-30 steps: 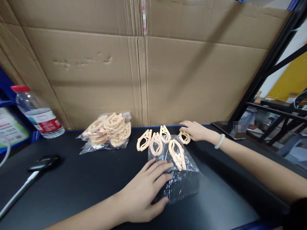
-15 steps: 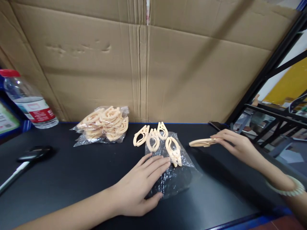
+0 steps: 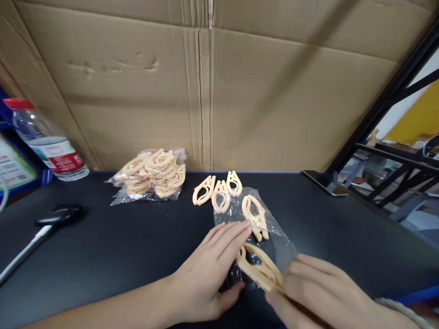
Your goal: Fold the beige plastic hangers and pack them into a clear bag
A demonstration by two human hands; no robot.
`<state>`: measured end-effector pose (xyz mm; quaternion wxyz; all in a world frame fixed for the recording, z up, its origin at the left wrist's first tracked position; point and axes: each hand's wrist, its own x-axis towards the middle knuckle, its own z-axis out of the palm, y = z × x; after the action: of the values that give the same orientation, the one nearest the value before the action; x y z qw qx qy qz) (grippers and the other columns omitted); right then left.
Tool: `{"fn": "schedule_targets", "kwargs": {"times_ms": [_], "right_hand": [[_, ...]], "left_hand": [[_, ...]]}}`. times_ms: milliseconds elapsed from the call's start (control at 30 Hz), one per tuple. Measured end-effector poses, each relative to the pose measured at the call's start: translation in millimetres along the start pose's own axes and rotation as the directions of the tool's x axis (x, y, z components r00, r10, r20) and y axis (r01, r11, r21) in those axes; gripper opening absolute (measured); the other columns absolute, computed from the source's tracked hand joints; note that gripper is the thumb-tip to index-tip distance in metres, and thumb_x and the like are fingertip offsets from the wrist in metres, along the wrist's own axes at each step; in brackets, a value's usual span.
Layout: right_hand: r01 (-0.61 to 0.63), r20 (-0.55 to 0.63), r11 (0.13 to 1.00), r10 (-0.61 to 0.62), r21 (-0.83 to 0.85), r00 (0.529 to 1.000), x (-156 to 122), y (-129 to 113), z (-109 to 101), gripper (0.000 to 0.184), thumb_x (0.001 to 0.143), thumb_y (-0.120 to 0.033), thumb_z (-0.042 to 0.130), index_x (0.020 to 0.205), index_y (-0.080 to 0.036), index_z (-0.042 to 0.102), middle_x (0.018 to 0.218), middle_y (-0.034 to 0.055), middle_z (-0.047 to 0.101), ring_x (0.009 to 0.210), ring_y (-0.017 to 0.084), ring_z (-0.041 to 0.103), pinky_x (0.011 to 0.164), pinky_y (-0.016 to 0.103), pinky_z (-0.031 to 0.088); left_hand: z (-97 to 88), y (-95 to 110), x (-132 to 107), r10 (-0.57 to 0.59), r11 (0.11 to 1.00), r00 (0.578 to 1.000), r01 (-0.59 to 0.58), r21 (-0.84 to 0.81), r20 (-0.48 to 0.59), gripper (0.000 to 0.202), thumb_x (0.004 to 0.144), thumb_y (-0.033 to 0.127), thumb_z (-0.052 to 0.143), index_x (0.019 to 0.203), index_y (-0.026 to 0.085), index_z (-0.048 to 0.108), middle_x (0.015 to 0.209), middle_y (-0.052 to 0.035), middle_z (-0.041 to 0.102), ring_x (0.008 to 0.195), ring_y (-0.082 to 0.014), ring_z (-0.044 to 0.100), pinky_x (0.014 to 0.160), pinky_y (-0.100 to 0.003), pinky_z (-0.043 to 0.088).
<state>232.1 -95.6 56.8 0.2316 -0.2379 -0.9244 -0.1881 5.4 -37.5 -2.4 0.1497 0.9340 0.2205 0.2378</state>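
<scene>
My left hand rests at the near left side of a clear plastic bag, fingers stretched and thumb apart, touching the film. Inside the bag's far part lies a cream folding hanger, folded up. My right hand, partly blurred, grips another folded hanger at the bag's near end, its tip close to my left fingers. Whether that tip is inside the bag, I cannot tell. Beyond the bag lie three more folded hangers, at the left, middle and right.
Clear bags full of hangers lie at the back left. A water bottle leans at far left, near a black device with a white cable. A phone lies back right. A cardboard wall closes the back.
My right hand has brought its hanger from the right, leftward and nearer, to the bag's near end. The bag's near end now stands raised around my left hand's fingers and thumb.
</scene>
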Motion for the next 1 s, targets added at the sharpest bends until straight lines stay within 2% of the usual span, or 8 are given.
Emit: {"fn": "schedule_targets", "kwargs": {"times_ms": [100, 233, 333, 400, 533, 767, 867, 1000], "right_hand": [[0.116, -0.052, 0.992, -0.118, -0.04, 0.992, 10.7, 4.3, 23.3, 0.029, 0.088, -0.002, 0.043, 0.081, -0.014, 0.069, 0.065, 0.0041, 0.063, 0.058, 0.017, 0.058, 0.06, 0.031, 0.052], [0.105, -0.02, 0.994, -0.106, -0.038, 0.994, 13.3, 12.3, 51.9, 0.024, 0.09, -0.008, 0.044, 0.086, -0.008, 0.068, 0.069, 0.0078, 0.063, 0.063, 0.019, 0.057, 0.058, 0.031, 0.052], [0.072, 0.06, 0.994, -0.068, -0.076, 0.996, 9.5, 14.1, 69.3, 0.021, 0.091, -0.01, 0.047, 0.086, -0.008, 0.067, 0.078, 0.0108, 0.066, 0.075, 0.022, 0.062, 0.074, 0.035, 0.055], [0.036, 0.101, 0.987, -0.021, -0.155, 0.995, 6.1, 14.4, 76.9, 0.015, 0.089, -0.011, 0.052, 0.093, -0.006, 0.066, 0.092, 0.0156, 0.069, 0.091, 0.025, 0.064, 0.088, 0.039, 0.053], [-0.008, 0.174, 0.975, 0.048, -0.222, 0.984, 2.7, 13.0, 77.6, 0.023, 0.083, -0.011, 0.062, 0.105, -0.004, 0.064, 0.102, 0.0186, 0.069, 0.095, 0.027, 0.065, 0.088, 0.04, 0.053], [-0.028, 0.274, 0.998, 0.044, -0.063, 0.961, 4.8, -1.1, 67.3, 0.017, 0.089, -0.02, 0.059, 0.103, -0.012, 0.063, 0.107, 0.0139, 0.066, 0.099, 0.028, 0.062, 0.09, 0.04, 0.053], [-0.021, 0.275, 0.998, 0.037, -0.062, 0.961, 1.7, -5.5, 69.0, 0.014, 0.086, -0.021, 0.06, 0.097, -0.012, 0.065, 0.101, 0.0135, 0.067, 0.095, 0.029, 0.063, 0.088, 0.041, 0.053], [-0.023, 0.224, 0.998, 0.036, -0.064, 0.974, -3.7, -12.8, 64.6, 0.013, 0.084, -0.018, 0.059, 0.091, -0.012, 0.067, 0.089, 0.0121, 0.068, 0.082, 0.028, 0.065, 0.077, 0.04, 0.057]], "left_hand": [[0.0, -1.1, -0.1, 0.031, 0.999, 0.999, -0.031, -0.012, -0.03, 0.09, 0.077, 0.011, 0.057, 0.151, 0.021, 0.008, 0.155, -0.0122, 0.027, 0.144, -0.0269, 0.024, 0.118, -0.049, 0.027], [-1.1, -0.6, 0.8, 0.065, 0.998, 0.997, -0.066, -0.023, -0.035, 0.088, 0.074, 0.009, 0.057, 0.149, 0.019, 0.011, 0.154, -0.0123, 0.03, 0.143, -0.0258, 0.024, 0.119, -0.047, 0.025], [-1.3, 0.4, 0.2, 0.064, 0.998, 0.997, -0.065, -0.023, -0.042, 0.087, 0.075, 0.009, 0.056, 0.149, 0.018, 0.013, 0.153, -0.0124, 0.031, 0.143, -0.0249, 0.025, 0.119, -0.046, 0.025], [-1.2, 0.8, -0.4, 0.065, 0.997, 0.997, -0.066, -0.026, -0.043, 0.086, 0.075, 0.008, 0.056, 0.149, 0.017, 0.013, 0.153, -0.0124, 0.031, 0.143, -0.0243, 0.025, 0.119, -0.045, 0.026], [-1.0, 0.5, -0.7, 0.065, 0.998, 0.998, -0.065, -0.021, -0.02, 0.084, 0.076, 0.008, 0.055, 0.149, 0.017, 0.014, 0.154, -0.0125, 0.03, 0.143, -0.0238, 0.024, 0.119, -0.044, 0.026], [-1.1, -1.0, -0.2, 0.093, 0.994, 0.994, -0.096, -0.045, -0.065, 0.084, 0.073, 0.008, 0.053, 0.148, 0.017, 0.015, 0.151, -0.0135, 0.034, 0.142, -0.0244, 0.027, 0.118, -0.045, 0.029], [-2.3, 0.5, 0.0, 0.126, 0.99, 0.991, -0.129, -0.061, -0.043, 0.086, 0.071, 0.007, 0.053, 0.148, 0.015, 0.015, 0.151, -0.0146, 0.034, 0.142, -0.0253, 0.028, 0.118, -0.045, 0.029], [-4.2, 3.7, 0.2, 0.21, 0.974, 0.978, -0.208, -0.093, 0.011, 0.088, 0.07, 0.009, 0.053, 0.149, 0.013, 0.013, 0.154, -0.0164, 0.031, 0.143, -0.0272, 0.027, 0.118, -0.046, 0.029]]}}
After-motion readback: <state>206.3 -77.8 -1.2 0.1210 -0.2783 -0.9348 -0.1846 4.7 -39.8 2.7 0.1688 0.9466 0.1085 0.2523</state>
